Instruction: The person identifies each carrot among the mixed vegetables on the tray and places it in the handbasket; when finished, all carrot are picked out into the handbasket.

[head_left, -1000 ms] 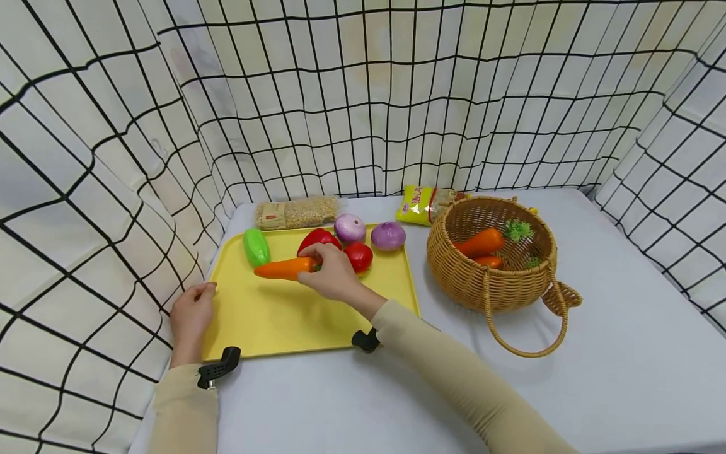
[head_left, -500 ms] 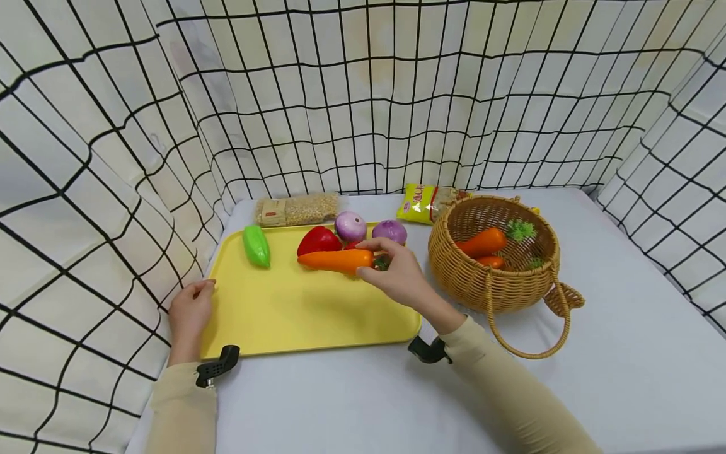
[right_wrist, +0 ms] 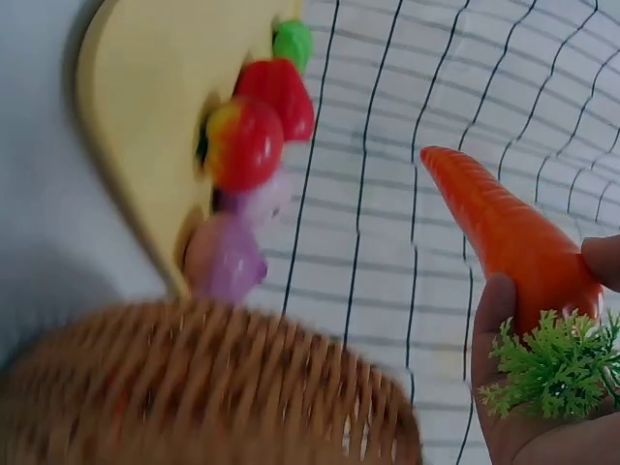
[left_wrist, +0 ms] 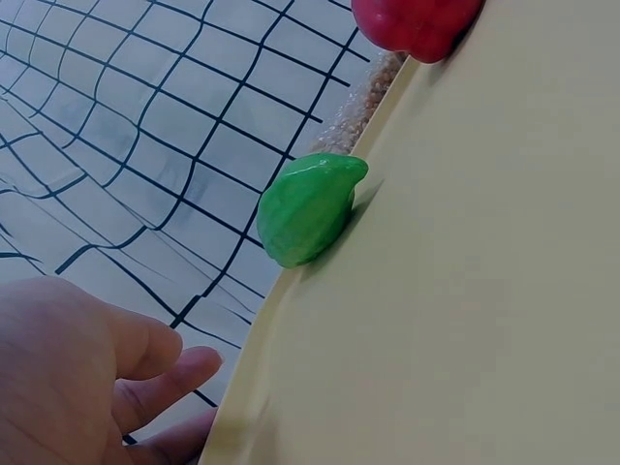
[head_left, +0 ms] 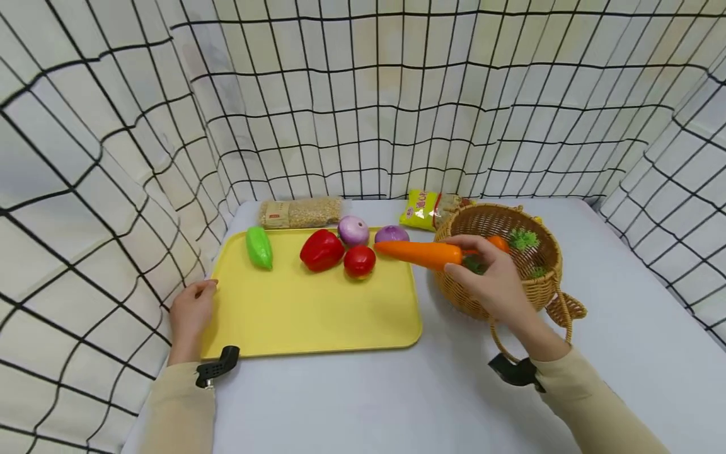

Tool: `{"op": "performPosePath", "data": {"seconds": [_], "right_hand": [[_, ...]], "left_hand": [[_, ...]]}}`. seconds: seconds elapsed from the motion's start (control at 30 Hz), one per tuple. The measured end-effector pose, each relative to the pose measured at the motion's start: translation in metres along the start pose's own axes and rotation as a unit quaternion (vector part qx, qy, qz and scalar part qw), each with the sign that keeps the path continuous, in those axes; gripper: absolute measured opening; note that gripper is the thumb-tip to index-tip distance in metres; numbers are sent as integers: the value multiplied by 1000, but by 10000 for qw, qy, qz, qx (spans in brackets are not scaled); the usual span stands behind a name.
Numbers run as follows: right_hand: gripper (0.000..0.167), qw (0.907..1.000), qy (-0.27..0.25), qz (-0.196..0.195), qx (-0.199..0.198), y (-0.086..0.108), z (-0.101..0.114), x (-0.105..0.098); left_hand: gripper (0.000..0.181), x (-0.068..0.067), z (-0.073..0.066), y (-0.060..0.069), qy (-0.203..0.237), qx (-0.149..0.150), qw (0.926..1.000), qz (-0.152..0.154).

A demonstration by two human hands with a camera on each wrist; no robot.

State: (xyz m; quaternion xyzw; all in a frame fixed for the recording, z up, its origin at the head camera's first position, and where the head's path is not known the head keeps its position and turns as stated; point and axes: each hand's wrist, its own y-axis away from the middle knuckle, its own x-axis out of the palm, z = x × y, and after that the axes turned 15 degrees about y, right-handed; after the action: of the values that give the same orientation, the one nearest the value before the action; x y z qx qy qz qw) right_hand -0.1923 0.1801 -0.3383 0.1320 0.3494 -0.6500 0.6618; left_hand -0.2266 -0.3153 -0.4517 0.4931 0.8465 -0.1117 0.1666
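My right hand (head_left: 501,287) pinches an orange toy carrot (head_left: 420,253) by its thick end, between thumb and fingers. Its tip points left, and the hand is in front of the wicker basket (head_left: 541,293). Green leaves (right_wrist: 557,363) at the carrot's top show in the right wrist view. My left hand (head_left: 190,315) is at the left edge of the yellow tray (head_left: 306,315), its fingers loosely bent by the rim. On the tray lie a green ribbed vegetable (head_left: 259,248), a red bell pepper (head_left: 322,250), a tomato (head_left: 360,261) and purple onions (head_left: 392,234).
Behind the tray lies a bag of grains (head_left: 309,212). A yellow snack-like packet (head_left: 421,209) sits left of the basket's back. Inside the basket are another carrot (head_left: 499,243) and leafy greens (head_left: 523,239). A white cloth with black grid lines (head_left: 363,94) surrounds the table.
My right hand has carried the carrot rightward from above the tray to the front of the basket, uncovering the bell pepper and tomato. The left hand has stayed at the tray's edge.
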Motion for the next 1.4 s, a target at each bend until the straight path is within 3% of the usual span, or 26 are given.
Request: {"op": "performPosePath", "data": {"seconds": [0.2, 0.37, 0.5, 0.77, 1.03, 1.4], "right_hand": [[41, 9982, 95, -376, 467, 8, -32, -50], [40, 9945, 250, -564, 852, 3, -49, -75], [37, 9935, 356, -492, 966, -5, -58, -87], [49, 9863, 808, -24, 1439, -27, -61, -92], [55, 9823, 1159, 450, 1402, -49, -73, -88], [58, 9646, 1098, 1689, 1703, -74, -88, -82]], "left_hand": [[45, 13, -5, 0, 40, 59, 10000, 58], [46, 9, -9, -3, 57, 136, 9999, 38], [45, 5, -9, -3, 94, 105, 9999, 20], [46, 2, -7, -3, 139, -51, 9999, -11], [46, 2, -5, -2, 136, -158, 9998, -48], [45, -3, -4, 1, 130, -198, 9997, -94]]}}
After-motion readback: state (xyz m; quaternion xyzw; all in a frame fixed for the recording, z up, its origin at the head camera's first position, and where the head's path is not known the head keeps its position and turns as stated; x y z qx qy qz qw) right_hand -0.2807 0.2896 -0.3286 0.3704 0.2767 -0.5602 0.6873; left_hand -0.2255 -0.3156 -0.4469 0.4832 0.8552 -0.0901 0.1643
